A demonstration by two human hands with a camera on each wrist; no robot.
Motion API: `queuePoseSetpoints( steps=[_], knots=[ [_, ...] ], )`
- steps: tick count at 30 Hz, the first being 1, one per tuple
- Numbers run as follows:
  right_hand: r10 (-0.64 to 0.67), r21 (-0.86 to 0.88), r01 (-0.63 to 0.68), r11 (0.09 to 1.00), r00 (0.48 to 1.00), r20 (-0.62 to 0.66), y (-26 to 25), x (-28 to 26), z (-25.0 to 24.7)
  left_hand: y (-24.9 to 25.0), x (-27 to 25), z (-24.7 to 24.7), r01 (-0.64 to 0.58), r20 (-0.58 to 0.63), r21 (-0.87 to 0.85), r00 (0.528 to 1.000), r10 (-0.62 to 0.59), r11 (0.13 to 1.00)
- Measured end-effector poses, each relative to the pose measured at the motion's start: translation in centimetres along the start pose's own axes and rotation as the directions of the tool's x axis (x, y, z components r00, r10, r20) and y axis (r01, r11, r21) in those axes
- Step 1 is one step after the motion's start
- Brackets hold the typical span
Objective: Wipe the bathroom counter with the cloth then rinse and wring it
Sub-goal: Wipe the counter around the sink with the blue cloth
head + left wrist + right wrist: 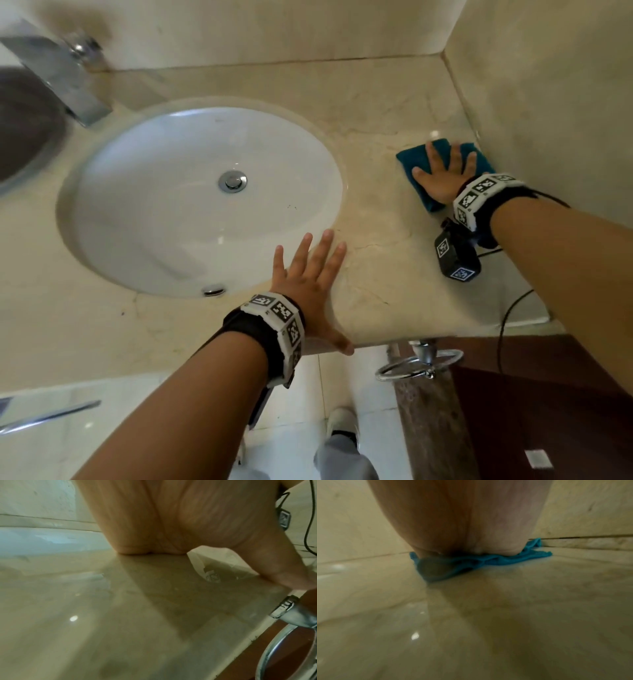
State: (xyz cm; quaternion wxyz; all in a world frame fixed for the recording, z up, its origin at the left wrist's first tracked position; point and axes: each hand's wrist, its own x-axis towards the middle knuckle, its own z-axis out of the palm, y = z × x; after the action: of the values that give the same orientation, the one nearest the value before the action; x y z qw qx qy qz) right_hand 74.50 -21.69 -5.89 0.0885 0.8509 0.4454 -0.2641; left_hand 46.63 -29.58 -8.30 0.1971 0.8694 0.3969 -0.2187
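A folded teal cloth (407,161) lies on the beige marble counter (383,137) at the right, close to the side wall. My right hand (443,171) presses flat on it with fingers spread and straight. In the right wrist view the palm (462,520) sits on the bunched cloth (505,559). My left hand (308,274) rests flat on the counter beside the white round sink (164,192), fingers straight, thumb near the front edge. The left wrist view shows that palm (171,520) on the glossy counter (102,615).
A chrome faucet (61,75) stands at the back left of the sink, whose drain (233,181) is in its middle. Tiled walls close the back and right. A chrome towel ring (419,368) hangs below the counter's front edge, next to a dark wooden door (548,411).
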Motion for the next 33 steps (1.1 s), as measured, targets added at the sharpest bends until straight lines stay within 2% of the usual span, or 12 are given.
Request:
queuePoseSetpoints(
  steps=[4, 9, 14, 20, 28, 33],
  knots=[
    [-0.077, -0.057, 0.077, 0.995, 0.997, 0.003, -0.3, -1.8, 1.3, -0.1, 0.0, -0.2, -0.005, 0.015, -0.005, 1.000, 0.005, 1.000],
    [-0.169, -0.081, 0.168, 0.982, 0.985, -0.012, -2.4, -6.5, 5.5, 0.1, -0.6, -0.8, -0.005, 0.014, 0.008, 1.000, 0.005, 1.000],
    [-0.196, -0.105, 0.191, 0.976, 0.980, -0.045, -4.1, -10.9, 9.3, 0.0, -3.3, 0.5, -0.031, -0.018, -0.009, 0.999, 0.031, 0.999],
    [-0.201, -0.117, 0.194, 0.974, 0.978, -0.048, -6.9, -15.5, 12.8, -3.7, -7.0, 2.1, -0.087, -0.028, -0.006, 0.996, 0.086, 0.996],
    [-0.236, -0.132, 0.231, 0.964, 0.972, -0.020, -11.5, -20.0, 16.0, -12.0, -12.6, 3.0, 0.080, -0.081, -0.036, 0.993, -0.083, 0.996],
    [-0.351, -0.191, 0.345, 0.919, 0.936, 0.002, -16.2, -22.8, 18.4, -18.4, -15.0, 3.3, 0.319, -0.054, -0.121, 0.943, -0.327, 0.940]
  ],
)
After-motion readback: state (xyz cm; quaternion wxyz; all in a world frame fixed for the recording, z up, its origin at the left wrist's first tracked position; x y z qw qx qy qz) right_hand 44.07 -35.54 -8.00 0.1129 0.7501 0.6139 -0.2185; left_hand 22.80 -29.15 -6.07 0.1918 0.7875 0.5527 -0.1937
